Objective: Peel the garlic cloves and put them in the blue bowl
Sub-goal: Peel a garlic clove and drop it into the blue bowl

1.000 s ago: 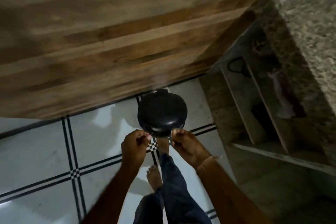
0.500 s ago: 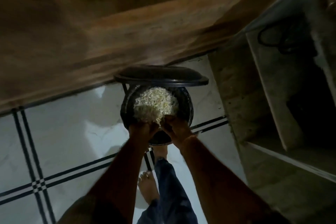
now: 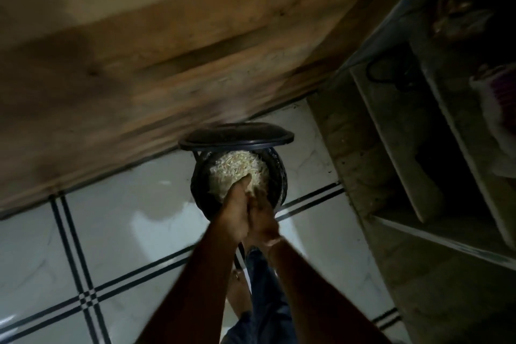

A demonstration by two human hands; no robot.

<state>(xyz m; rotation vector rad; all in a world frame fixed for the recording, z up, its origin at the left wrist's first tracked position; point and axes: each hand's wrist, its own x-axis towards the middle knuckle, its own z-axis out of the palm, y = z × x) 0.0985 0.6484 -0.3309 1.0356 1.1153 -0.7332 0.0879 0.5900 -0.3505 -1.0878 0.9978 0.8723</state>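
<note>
A black pedal bin point(image 3: 280, 176) stands on the floor with its lid point(image 3: 237, 135) raised. It is heaped with pale garlic skins point(image 3: 234, 167). Over its near rim my left hand point(image 3: 234, 212) and my right hand point(image 3: 265, 220) are pressed palm to palm, fingers stretched toward the heap. A few pale skins stick out between the fingertips. No garlic cloves and no blue bowl are in view.
A wooden cabinet front point(image 3: 139, 64) rises right behind the bin. Stone shelves point(image 3: 405, 148) with dark items stand to the right. The floor point(image 3: 111, 232) is white tile with black lines. My leg in dark trousers point(image 3: 265, 304) and a bare foot point(image 3: 237, 296) are below my arms.
The bin lid went from closed to raised, showing the skins. My hands moved from apart in front of the bin to pressed together over its rim.
</note>
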